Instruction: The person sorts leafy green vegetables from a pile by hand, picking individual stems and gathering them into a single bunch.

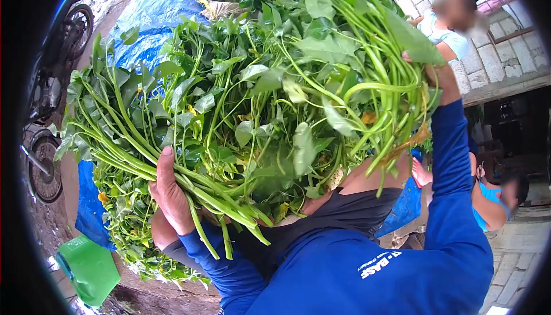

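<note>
My left hand point(172, 193) is closed around the stem ends of a bunch of water spinach point(123, 146), whose leaves spread to the upper left. Raised at the upper right, my right hand point(441, 77) grips a second bunch point(396, 80) of long green stems; its fingers are mostly hidden behind stems and a large leaf. Between and beyond both hands lies a big heap of the same leafy greens point(247, 97), with some yellowed leaves in it. My legs are bent close to the heap.
Blue tarp point(152, 8) lies beneath the greens. A green plastic container point(92, 272) is at the lower left, and a motorcycle point(49, 94) stands at the left. Two other people, one in a light top point(453, 37) and one in blue point(488, 209), are at the right near a block wall point(488, 65).
</note>
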### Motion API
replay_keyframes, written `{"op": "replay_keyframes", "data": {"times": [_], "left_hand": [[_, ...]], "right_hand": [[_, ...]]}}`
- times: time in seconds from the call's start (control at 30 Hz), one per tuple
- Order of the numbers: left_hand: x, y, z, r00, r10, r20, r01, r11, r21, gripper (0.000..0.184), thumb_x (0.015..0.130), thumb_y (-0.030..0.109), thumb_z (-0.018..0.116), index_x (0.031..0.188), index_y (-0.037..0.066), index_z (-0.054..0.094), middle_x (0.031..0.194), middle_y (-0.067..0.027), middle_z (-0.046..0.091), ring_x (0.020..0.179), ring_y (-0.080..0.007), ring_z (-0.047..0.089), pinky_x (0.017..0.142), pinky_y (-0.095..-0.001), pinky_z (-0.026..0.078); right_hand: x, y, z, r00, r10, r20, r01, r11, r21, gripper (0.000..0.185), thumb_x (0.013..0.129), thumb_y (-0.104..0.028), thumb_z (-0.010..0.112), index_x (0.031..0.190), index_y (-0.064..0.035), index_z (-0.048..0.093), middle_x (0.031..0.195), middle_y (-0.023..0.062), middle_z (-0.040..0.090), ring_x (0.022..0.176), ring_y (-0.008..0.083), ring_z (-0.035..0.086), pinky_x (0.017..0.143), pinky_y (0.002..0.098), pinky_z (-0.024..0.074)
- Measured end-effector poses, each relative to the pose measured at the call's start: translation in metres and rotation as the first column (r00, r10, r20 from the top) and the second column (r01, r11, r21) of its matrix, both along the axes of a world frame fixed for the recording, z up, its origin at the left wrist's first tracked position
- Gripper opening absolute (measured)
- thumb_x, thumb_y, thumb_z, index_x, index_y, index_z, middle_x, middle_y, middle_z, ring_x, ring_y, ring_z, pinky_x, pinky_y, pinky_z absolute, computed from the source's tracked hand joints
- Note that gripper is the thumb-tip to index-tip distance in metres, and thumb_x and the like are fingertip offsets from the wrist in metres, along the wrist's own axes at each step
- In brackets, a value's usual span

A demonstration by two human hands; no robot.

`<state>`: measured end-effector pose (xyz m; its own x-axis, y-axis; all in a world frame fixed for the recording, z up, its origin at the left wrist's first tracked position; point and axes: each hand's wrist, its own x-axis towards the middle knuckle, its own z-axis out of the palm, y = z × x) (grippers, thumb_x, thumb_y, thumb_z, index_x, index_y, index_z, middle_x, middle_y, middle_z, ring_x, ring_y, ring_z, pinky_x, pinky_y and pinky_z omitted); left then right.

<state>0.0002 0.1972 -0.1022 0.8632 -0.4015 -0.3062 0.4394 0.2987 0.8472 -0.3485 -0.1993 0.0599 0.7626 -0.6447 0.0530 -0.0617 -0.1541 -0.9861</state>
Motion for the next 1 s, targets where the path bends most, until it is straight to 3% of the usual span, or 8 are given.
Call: {"op": "replay_keyframes", "data": {"times": [0.23, 0.43, 0.5, 0.6, 0.67, 0.7, 0.9, 1.0], "left_hand": [[0.002, 0.002, 0.002, 0.998, -0.057, -0.005, 0.057, 0.998, 0.015, 0.031, 0.099, 0.025, 0.077, 0.114, -0.002, 0.076, 0.096, -0.0051, 0.075, 0.081, -0.0121, 0.067, 0.076, -0.0267, 0.053], [0.004, -0.003, -0.009, 0.993, -0.118, 0.013, 0.118, 0.992, -0.034, 0.031, 0.1, 0.029, 0.076, 0.111, 0.0, 0.075, 0.096, -0.0096, 0.077, 0.077, -0.0178, 0.074, 0.07, -0.0303, 0.06], [0.003, -0.002, -0.002, 0.992, -0.125, 0.019, 0.125, 0.992, -0.017, 0.029, 0.1, 0.029, 0.076, 0.108, 0.001, 0.074, 0.092, -0.0073, 0.075, 0.073, -0.0162, 0.072, 0.067, -0.0291, 0.058], [0.002, 0.001, 0.007, 0.991, -0.131, 0.01, 0.132, 0.991, -0.03, 0.027, 0.1, 0.029, 0.076, 0.105, 0.003, 0.073, 0.088, -0.0052, 0.073, 0.07, -0.0155, 0.07, 0.064, -0.0287, 0.057], [0.004, 0.002, 0.005, 0.99, -0.136, 0.025, 0.137, 0.99, -0.029, 0.027, 0.1, 0.029, 0.076, 0.106, 0.003, 0.073, 0.088, -0.0054, 0.073, 0.07, -0.0157, 0.07, 0.063, -0.0289, 0.057], [0.002, -0.001, 0.007, 0.992, -0.126, 0.01, 0.127, 0.991, -0.043, 0.027, 0.1, 0.03, 0.076, 0.107, 0.003, 0.072, 0.089, -0.0057, 0.074, 0.069, -0.0162, 0.07, 0.063, -0.0295, 0.058], [0.005, 0.004, 0.007, 0.988, -0.154, 0.0, 0.154, 0.988, -0.005, 0.027, 0.101, 0.03, 0.076, 0.106, 0.003, 0.073, 0.091, -0.0067, 0.074, 0.071, -0.0168, 0.071, 0.064, -0.03, 0.059], [0.001, 0.007, 0.011, 0.985, -0.173, -0.003, 0.173, 0.985, 0.006, 0.029, 0.1, 0.031, 0.076, 0.103, 0.003, 0.074, 0.088, -0.0068, 0.075, 0.069, -0.0168, 0.071, 0.063, -0.0297, 0.058]], "right_hand": [[0.022, 0.024, 0.13, 0.901, -0.077, -0.427, -0.104, 0.917, -0.385, 0.054, 0.099, -0.017, 0.071, 0.147, 0.0024, 0.057, 0.133, 0.0107, 0.07, 0.115, 0.0176, 0.07, 0.099, 0.0311, 0.0576], [0.078, 0.082, 0.064, 0.64, -0.517, -0.569, -0.129, 0.658, -0.742, 0.075, 0.094, -0.022, 0.072, 0.157, 0.0065, 0.043, 0.154, 0.0275, 0.053, 0.144, 0.0321, 0.052, 0.12, 0.0379, 0.0415], [0.099, 0.1, 0.012, 0.496, -0.535, -0.684, -0.117, 0.739, -0.664, 0.096, 0.089, -0.024, 0.078, 0.164, 0.0093, 0.029, 0.163, 0.0342, 0.042, 0.152, 0.039, 0.044, 0.127, 0.0377, 0.034], [0.078, 0.107, -0.043, 0.716, 0.021, -0.698, -0.329, 0.892, -0.311, 0.094, 0.095, -0.04, 0.077, 0.164, 0.0058, 0.033, 0.161, 0.0272, 0.048, 0.142, 0.0333, 0.056, 0.117, 0.0439, 0.0485], [0.066, 0.094, -0.028, 0.711, -0.045, -0.701, -0.011, 0.997, -0.075, 0.075, 0.097, -0.04, 0.076, 0.155, 0.0003, 0.053, 0.137, 0.0162, 0.069, 0.114, 0.0211, 0.069, 0.09, 0.0376, 0.0621], [0.06, 0.085, -0.036, 0.735, -0.192, -0.651, 0.085, 0.978, -0.193, 0.056, 0.099, -0.036, 0.073, 0.143, -0.0032, 0.066, 0.115, 0.0052, 0.075, 0.091, 0.0101, 0.067, 0.07, 0.0301, 0.0614], [0.027, 0.079, -0.09, 0.794, -0.327, -0.513, 0.081, 0.893, -0.443, 0.024, 0.095, -0.023, 0.074, 0.104, -0.0011, 0.079, 0.085, 0.0037, 0.075, 0.074, 0.0107, 0.066, 0.071, 0.0303, 0.0561], [0.03, 0.111, -0.12, 0.465, -0.412, -0.784, -0.14, 0.84, -0.525, 0.032, 0.086, -0.034, 0.075, 0.101, -0.0056, 0.082, 0.098, 0.021, 0.079, 0.09, 0.0379, 0.077, 0.087, 0.0457, 0.0605]]}}
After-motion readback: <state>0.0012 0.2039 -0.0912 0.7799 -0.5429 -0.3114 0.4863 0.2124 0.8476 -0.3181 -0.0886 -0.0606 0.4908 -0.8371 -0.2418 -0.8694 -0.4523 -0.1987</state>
